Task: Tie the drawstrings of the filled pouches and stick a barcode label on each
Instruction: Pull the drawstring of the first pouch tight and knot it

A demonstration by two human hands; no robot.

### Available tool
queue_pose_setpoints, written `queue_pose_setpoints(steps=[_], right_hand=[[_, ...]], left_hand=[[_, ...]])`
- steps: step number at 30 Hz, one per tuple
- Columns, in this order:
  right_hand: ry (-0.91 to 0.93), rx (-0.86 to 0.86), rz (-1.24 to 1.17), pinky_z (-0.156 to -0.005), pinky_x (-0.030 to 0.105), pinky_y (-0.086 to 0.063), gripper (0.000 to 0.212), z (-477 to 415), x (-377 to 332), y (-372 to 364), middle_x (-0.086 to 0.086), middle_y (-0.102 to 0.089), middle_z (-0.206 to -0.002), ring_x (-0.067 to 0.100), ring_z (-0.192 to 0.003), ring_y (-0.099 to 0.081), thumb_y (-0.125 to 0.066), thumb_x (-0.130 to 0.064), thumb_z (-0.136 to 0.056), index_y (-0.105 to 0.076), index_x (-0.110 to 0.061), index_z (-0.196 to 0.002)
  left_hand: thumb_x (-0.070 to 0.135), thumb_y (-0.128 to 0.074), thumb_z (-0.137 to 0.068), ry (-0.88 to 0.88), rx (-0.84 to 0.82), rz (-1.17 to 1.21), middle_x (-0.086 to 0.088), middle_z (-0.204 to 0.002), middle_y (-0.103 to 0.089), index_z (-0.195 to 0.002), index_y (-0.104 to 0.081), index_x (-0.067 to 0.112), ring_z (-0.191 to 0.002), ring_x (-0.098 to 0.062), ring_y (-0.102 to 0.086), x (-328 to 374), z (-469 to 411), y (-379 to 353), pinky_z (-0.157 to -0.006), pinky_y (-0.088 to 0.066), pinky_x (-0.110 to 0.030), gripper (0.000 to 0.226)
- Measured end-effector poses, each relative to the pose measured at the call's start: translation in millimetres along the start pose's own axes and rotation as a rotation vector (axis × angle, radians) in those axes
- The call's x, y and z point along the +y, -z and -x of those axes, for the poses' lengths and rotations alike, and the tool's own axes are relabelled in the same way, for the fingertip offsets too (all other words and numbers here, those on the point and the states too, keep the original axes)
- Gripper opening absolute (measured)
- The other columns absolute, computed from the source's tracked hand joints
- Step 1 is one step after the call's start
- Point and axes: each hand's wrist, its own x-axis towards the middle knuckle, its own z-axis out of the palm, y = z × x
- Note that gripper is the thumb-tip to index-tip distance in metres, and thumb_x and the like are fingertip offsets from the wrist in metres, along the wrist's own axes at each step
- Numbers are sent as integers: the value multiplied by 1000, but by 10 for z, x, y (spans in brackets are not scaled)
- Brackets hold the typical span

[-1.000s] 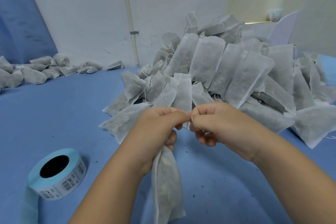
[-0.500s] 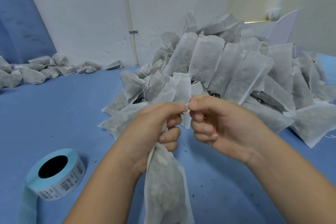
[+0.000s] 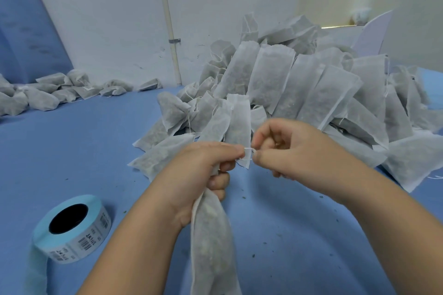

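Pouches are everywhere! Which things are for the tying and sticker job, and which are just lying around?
For the job:
held pouch
its drawstring
left hand
right hand
label roll
big pouch pile
pouch row by the wall

Just lying about:
white pipe
white card

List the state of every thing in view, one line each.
held pouch: filled, hanging, neck gripped by left hand.
drawstring: small loop pinched between both hands.
right hand: pinches the drawstring.
label roll: lying on table, strip trailing loose.
pouch pile: filled, heaped, many mouths uncinched.
far pouches: cinched, lying in a row.
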Motion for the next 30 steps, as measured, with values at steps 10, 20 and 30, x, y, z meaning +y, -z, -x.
queue_pose_setpoints(steps=[10,20,30], right_hand=[[306,36,422,-61,21,-46,15,59,9,-118,-8,-66,-70,9,-70,-59,-69,-17,-79,-77,-27,-85],[229,101,389,-60,33,-45,9,23,80,-143,4,-66,-63,20,-62,-57,-69,-21,-84,-77,-20,-80],[205,152,287,-59,9,-44,19,37,60,-80,-20,-67,-71,-1,-63,-60,-68,-14,-81,-76,-30,-86]], left_hand=[[16,-65,-89,-21,11,-218,3,-57,-37,-52,-51,20,-42,-10,-23,-17,3,55,-39,-23,-19,40],[21,-65,-91,-4,14,-271,4,-59,-41,-79,-63,10,-42,-9,-27,-84,-48,98,-38,-26,-18,17],[23,-63,-92,58,-38,-135,8,-55,-41,-57,-68,21,-43,-7,-24,-69,-68,123,-42,-18,-20,35]])
